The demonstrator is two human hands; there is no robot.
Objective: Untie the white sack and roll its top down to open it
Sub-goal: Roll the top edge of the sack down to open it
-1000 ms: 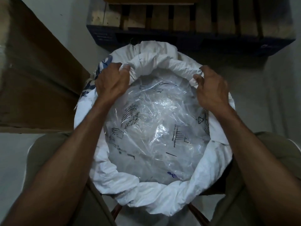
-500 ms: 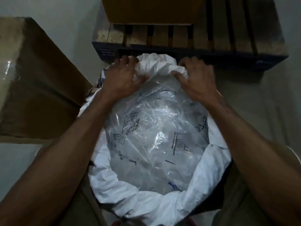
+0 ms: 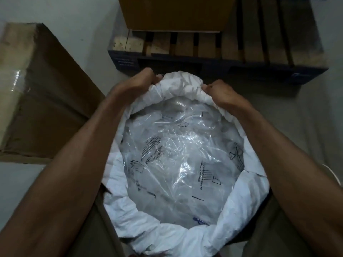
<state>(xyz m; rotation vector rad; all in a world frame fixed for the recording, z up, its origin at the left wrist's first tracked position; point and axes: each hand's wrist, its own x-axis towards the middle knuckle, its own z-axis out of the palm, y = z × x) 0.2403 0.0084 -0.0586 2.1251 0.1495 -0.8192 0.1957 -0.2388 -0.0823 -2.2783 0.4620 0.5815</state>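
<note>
The white sack stands open between my knees, its top rolled into a thick crumpled rim. Inside it lies a clear plastic liner with black printed warnings. My left hand grips the far rim on its left side, fingers curled over the outside of the roll. My right hand grips the far rim on its right side in the same way. A bunched hump of white fabric rises between the two hands. No tie or string shows on the sack.
A wooden pallet with a dark blue base lies just beyond the sack, a brown carton on it. A large cardboard box stands at the left. Pale floor shows at the right.
Both hands slid from the sides of the rim to its far edge, and now curl over it and press the roll down and outward. The view has tilted forward.
</note>
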